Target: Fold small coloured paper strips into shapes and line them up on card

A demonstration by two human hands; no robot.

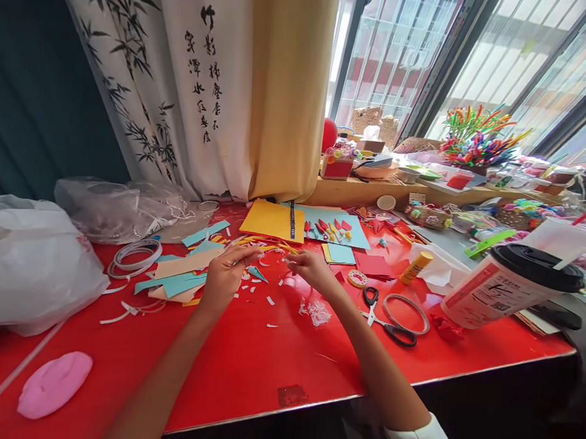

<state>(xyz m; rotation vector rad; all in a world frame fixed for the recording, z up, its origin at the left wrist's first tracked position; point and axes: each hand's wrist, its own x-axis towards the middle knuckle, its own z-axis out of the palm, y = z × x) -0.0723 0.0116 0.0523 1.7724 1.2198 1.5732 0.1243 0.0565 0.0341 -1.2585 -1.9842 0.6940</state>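
Pinch: both narrow, thumbs and fingertips drawn together on the left hand [231, 266] and right hand [313, 271]; I cannot tell whether either closes on anything.
Strip: thin and yellow [274, 248], at the fingertips between the hands, over the far middle of the table [249, 378]; held or just behind, unclear.
Feel: probably paper, so very light, limp, not slippery, easily creased or torn.
Hold: best at its two ends, lightly, with fingertips only.
Blue piece: pointed [257, 273], just nearer than the strip; its tip would likely crush, so take the wider end.
Sheets: yellow [268, 218], on the far side; a black band [293, 221] carries pale marks too small to read.
Glue: yellow stick [416, 267], right, its label illegible.
Cup: far right [502, 284]; red print, bold black mark, QR code, brand unreadable.
Curtain: far left [231, 63], bamboo print, black brush characters beginning 竹影.
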